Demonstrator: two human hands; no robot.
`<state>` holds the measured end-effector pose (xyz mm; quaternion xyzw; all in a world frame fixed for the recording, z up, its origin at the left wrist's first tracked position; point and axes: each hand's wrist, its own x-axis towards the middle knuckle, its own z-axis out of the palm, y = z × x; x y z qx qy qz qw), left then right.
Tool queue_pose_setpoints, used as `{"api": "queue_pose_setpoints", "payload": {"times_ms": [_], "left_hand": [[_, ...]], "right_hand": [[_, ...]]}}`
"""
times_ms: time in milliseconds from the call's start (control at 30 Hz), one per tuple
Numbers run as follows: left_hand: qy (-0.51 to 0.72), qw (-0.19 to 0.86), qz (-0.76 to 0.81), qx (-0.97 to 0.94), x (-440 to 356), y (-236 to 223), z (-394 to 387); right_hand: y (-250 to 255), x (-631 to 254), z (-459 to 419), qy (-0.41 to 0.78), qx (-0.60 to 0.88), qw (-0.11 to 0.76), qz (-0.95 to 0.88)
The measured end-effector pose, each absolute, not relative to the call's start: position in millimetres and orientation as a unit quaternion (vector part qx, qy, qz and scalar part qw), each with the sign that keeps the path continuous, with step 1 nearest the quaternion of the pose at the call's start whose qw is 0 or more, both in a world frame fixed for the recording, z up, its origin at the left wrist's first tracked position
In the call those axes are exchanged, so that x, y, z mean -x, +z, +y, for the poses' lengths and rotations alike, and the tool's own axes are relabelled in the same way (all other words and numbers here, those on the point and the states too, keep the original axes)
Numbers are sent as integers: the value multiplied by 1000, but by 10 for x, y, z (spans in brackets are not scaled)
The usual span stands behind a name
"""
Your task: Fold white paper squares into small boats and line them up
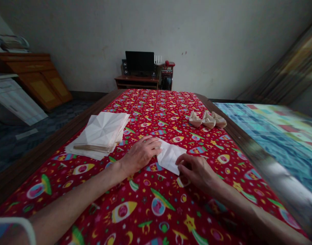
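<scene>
A white piece of folded paper (170, 154) with crease lines lies on the red patterned cloth in front of me. My left hand (143, 151) holds its left edge, fingers close together and curled over the rim. At the lower right corner, my right hand (194, 168) pinches the paper between thumb and fingers. To the left is a stack of creased white paper squares (102, 131), its sheets slightly out of line. Several folded paper pieces (208, 120) with pointed tops stand in a row at the right, apart from both hands.
The red cloth (122, 211) covers a table with dark wooden edges (237, 146). Beyond its far end stand a monitor (140, 61) and speakers on a brown desk (136, 80). A bed with a blue patchwork cover (278, 146) is on the right, wooden cabinets (40, 81) on the left.
</scene>
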<state>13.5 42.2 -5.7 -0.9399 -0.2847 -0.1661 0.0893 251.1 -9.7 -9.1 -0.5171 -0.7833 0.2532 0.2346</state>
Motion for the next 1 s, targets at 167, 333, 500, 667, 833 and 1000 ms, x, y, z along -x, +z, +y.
{"api": "queue_pose_setpoints", "payload": {"times_ms": [167, 333, 500, 667, 833, 1000], "left_hand": [[-203, 43, -294, 933, -150, -122, 348], [-196, -5, -283, 939, -125, -136, 108], [-237, -16, -277, 931, -85, -200, 102], [-252, -25, -283, 925, -82, -223, 103], [-253, -34, -284, 924, -79, -226, 84], [-253, -42, -274, 927, -81, -230, 83]], "right_hand": [[-19, -2439, -238, 173, 478, 165, -845], [-18, -2544, -181, 13, 362, 154, -919], [3, -2537, -148, -37, 311, 132, -940], [34, -2512, -144, -59, 328, 143, -932], [12, -2531, 7, 56, 296, 209, -930], [-58, -2470, 137, 232, 362, 237, -871]]}}
